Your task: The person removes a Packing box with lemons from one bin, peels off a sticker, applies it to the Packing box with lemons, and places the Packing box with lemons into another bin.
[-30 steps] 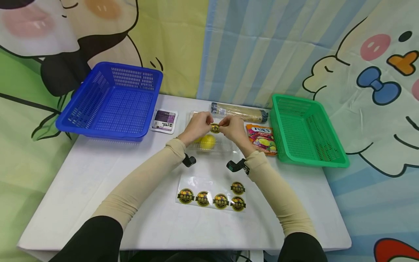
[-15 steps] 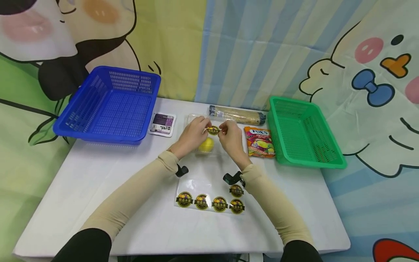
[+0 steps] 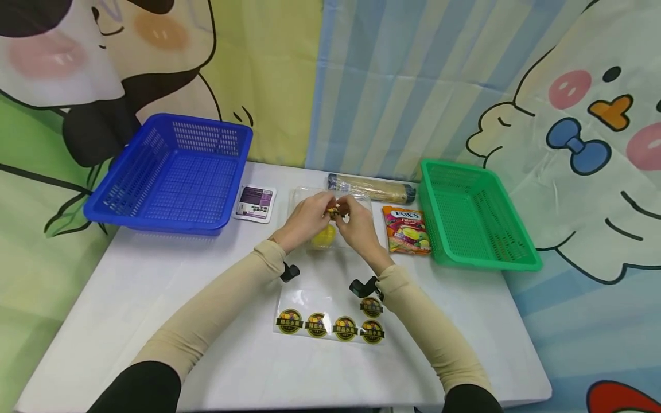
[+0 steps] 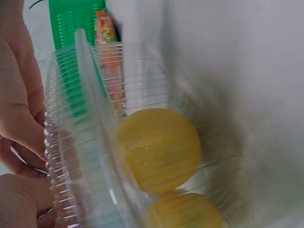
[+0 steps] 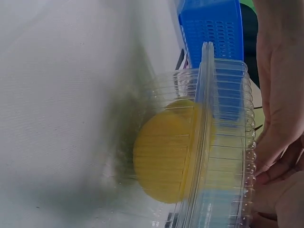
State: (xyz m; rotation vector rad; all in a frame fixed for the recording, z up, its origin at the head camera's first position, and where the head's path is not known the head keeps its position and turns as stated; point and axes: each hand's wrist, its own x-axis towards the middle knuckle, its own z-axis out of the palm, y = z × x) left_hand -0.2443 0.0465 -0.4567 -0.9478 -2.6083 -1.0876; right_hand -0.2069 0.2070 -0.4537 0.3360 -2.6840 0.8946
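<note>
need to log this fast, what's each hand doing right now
Left hand: pinching the round sticker above the clear fruit box.
Right hand: pinching the same sticker from the other side.

A round sticker [image 3: 334,213], black with yellow print, is pinched between the fingertips of both hands and mostly hidden by them. It sits over the top of a clear ribbed plastic box [image 3: 356,202] [image 4: 90,142] [image 5: 223,142], closed, flat on the counter at 12 o'clock from the sticker sheet. Inside lie 2 yellow lemons [image 4: 159,149] [image 5: 164,152], touching each other.
</note>
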